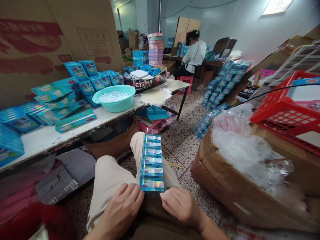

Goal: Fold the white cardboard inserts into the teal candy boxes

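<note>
A clear plastic bag (151, 198) lies across my lap, pointing away from me. Inside it, several small blue boxes (152, 171) sit in a single row. My left hand (126, 205) is closed at the near left corner of the bag, fingers curled in and pressed on the plastic. On the other side, my right hand (180, 204) pinches the near right corner between thumb and bent fingers. The near end of the bag spans the gap between both hands, with a strip of bare film in front of the nearest box.
A white table (105, 117) on the left bears a turquoise basin (117, 100) of white pellets and blue packets (57, 90). At right stand a cardboard box (225, 180) of clear plastic bags and a red crate (282, 116). A person (196, 55) sits further back.
</note>
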Demonstrator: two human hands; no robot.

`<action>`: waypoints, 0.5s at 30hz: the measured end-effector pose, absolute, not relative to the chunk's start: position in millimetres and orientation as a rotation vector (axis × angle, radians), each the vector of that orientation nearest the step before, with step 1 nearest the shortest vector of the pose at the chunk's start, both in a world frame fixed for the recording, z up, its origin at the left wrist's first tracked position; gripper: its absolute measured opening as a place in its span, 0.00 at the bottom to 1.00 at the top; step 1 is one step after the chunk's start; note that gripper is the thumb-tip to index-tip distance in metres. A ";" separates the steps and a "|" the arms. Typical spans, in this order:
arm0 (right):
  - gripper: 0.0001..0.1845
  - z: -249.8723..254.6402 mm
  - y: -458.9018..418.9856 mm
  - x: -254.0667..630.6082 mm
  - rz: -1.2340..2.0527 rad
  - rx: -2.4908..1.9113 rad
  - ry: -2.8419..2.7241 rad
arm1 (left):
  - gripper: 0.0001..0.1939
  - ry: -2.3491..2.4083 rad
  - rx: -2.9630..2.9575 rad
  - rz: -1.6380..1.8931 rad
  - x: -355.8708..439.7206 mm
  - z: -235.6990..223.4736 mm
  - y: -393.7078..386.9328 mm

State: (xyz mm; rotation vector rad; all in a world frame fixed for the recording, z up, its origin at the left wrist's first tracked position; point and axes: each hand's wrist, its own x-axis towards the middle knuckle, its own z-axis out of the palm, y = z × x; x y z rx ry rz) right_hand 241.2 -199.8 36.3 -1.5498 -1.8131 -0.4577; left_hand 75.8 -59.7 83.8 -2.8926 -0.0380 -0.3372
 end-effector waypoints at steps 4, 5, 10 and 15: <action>0.07 36.7 -200.1 241.0 -0.443 -1.542 -1.823 | 0.12 -0.076 -2.956 -0.343 74.2 81.3 -59.2; 0.08 36.1 -200.4 241.7 -0.410 -1.541 -1.823 | 0.12 -0.104 -2.982 -0.338 73.8 81.4 -56.9; 0.11 23.3 -201.8 255.7 -0.083 -1.591 -1.562 | 0.09 -0.537 -3.402 -0.384 73.3 78.5 -32.6; 0.22 -10.2 -175.5 264.1 -0.105 -1.777 -1.103 | 0.24 -2.012 -3.591 -0.963 101.4 57.2 -13.8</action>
